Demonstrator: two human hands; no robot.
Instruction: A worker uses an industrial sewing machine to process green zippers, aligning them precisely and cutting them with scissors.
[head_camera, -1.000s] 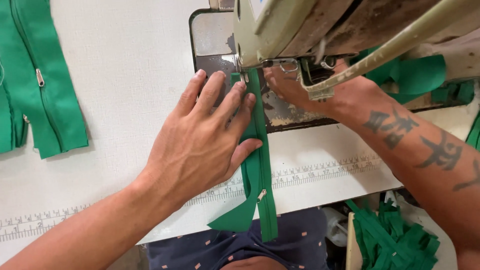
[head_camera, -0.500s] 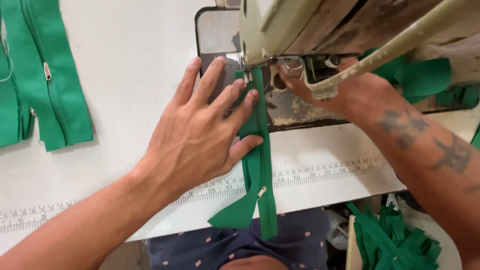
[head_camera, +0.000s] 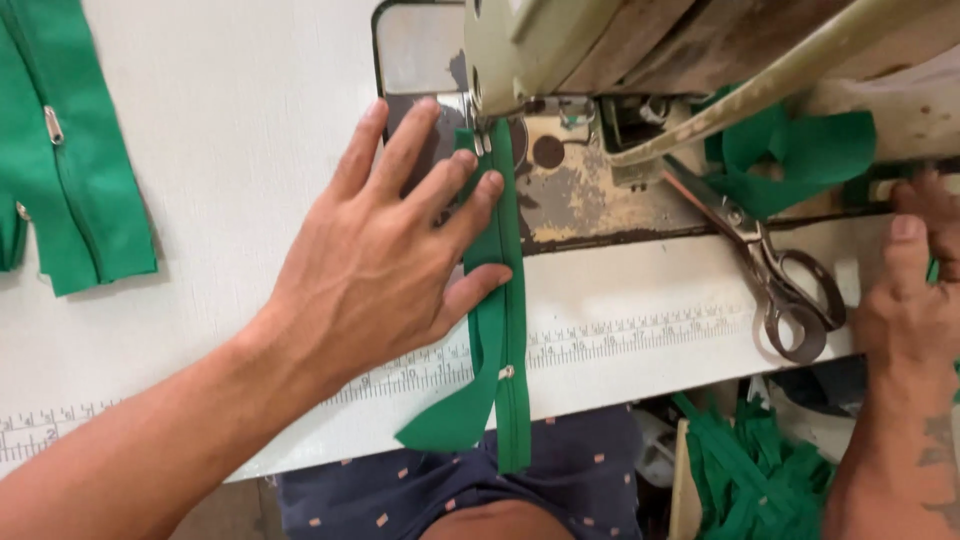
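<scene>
Quick look at the sewing station. Left hand (head_camera: 385, 265) flat and spread, fingers apart, pressing the long green fabric strip with a zipper (head_camera: 503, 330) down onto the white counter (head_camera: 230, 120). Gripping nothing, just pinning. Fingertips right beside the needle area of the worn cream sewing machine (head_camera: 560, 50) at 12 o'clock.

Strip itself: top end tucked under the presser foot, running straight down toward 6 o'clock, crossing the printed ruler tape (head_camera: 620, 335) and hanging off the counter edge with its tail folded over.

Big change from a moment ago: right hand (head_camera: 915, 300) gone from the scuffed metal machine bed (head_camera: 590, 200), where it sat just right of the strip. Now way out at 3 o'clock by the counter edge, well apart from the left hand, thumb up, fingers partly out of frame. Can't tell whether closed on anything there. So only one hand guiding the strip now.

Also showing now: dark metal scissors (head_camera: 780, 270) lying on the counter at about 3 o'clock, just left of that right hand. Loose green fabric piece (head_camera: 800, 155) under the machine arm at 2 o'clock. More green zipper pieces (head_camera: 70, 190) at 9 o'clock, and a heap of green strips (head_camera: 750, 470) below the counter at 5 o'clock.
</scene>
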